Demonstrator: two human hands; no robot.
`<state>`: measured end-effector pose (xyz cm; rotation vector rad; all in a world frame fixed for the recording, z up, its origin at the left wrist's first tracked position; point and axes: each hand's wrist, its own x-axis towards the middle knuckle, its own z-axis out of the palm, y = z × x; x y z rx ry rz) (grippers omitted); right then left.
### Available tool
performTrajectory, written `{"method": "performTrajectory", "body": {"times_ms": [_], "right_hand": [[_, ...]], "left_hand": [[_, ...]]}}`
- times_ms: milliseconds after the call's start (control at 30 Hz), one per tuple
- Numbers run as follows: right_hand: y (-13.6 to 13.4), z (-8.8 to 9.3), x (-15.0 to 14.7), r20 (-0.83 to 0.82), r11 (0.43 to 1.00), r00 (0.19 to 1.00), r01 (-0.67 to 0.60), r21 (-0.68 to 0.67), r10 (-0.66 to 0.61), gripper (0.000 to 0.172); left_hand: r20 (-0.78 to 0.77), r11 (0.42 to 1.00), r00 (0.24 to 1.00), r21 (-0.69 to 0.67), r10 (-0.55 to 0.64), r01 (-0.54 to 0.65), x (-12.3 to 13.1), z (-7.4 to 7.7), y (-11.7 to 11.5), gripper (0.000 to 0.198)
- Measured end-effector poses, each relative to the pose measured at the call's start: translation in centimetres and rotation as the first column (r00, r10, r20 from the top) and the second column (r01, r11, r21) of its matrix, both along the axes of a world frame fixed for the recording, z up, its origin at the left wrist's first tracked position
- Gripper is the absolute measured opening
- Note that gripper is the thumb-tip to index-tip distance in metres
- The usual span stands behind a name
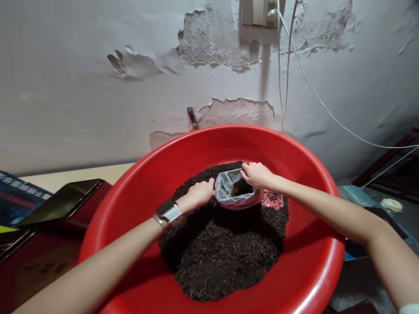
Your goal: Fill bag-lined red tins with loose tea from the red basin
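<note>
A big red plastic basin (140, 183) holds a heap of dark loose tea leaves (222, 248). On the far side of the heap lies a small foil-lined pouch (234, 194) with a pink outside, its mouth open toward me. My left hand (199, 193), with a watch on the wrist, is closed against the pouch's left edge. My right hand (257, 174) grips the pouch's upper right rim and holds the mouth open. Some dark leaves show inside the pouch.
A peeling grey wall (98, 109) rises right behind the basin, with white cables (327, 111) hanging from a socket. A dark phone (62, 203) lies on a red box at the left beside printed paper. At the right are a teal box (355, 196) and a small round lid (391, 205).
</note>
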<state>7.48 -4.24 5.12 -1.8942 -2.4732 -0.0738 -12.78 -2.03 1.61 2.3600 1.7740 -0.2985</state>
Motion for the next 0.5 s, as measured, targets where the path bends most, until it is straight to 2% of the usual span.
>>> {"method": "performTrajectory", "body": {"times_ms": [67, 133, 267, 300, 367, 433, 500], "right_hand": [[-0.1, 0.1, 0.0, 0.002, 1.0, 1.0, -0.001, -0.003, 0.001, 0.038], [-0.1, 0.1, -0.1, 0.002, 1.0, 1.0, -0.006, -0.009, 0.006, 0.038], [-0.2, 0.1, -0.3, -0.003, 1.0, 1.0, -0.02, 0.001, 0.02, 0.038], [-0.3, 0.1, -0.3, -0.006, 1.0, 1.0, -0.02, 0.003, 0.02, 0.037], [-0.4, 0.2, -0.4, -0.008, 1.0, 1.0, -0.015, -0.007, 0.015, 0.037], [-0.4, 0.2, -0.4, -0.007, 1.0, 1.0, -0.012, -0.019, 0.011, 0.037], [-0.4, 0.2, -0.3, -0.008, 1.0, 1.0, -0.011, -0.018, 0.011, 0.037]], "left_hand": [[0.076, 0.99, 0.997, 0.133, 0.027, -0.037, 0.1, 1.5, 0.0, 0.04], [0.24, 0.969, 0.971, 0.239, -0.001, -0.058, 0.4, 2.3, -0.2, 0.039], [0.544, 0.916, 0.814, 0.399, -0.204, -0.037, 1.6, 2.3, -1.2, 0.034], [0.58, 0.907, 0.768, 0.42, -0.272, 0.003, 1.9, 2.0, -1.5, 0.034], [0.594, 0.893, 0.697, 0.422, -0.401, 0.154, 2.3, 1.6, -1.9, 0.032], [0.553, 0.867, 0.673, 0.383, -0.492, 0.319, 2.4, 1.4, -2.0, 0.029], [0.52, 0.852, 0.677, 0.367, -0.521, 0.373, 2.2, 1.5, -1.7, 0.028]]}}
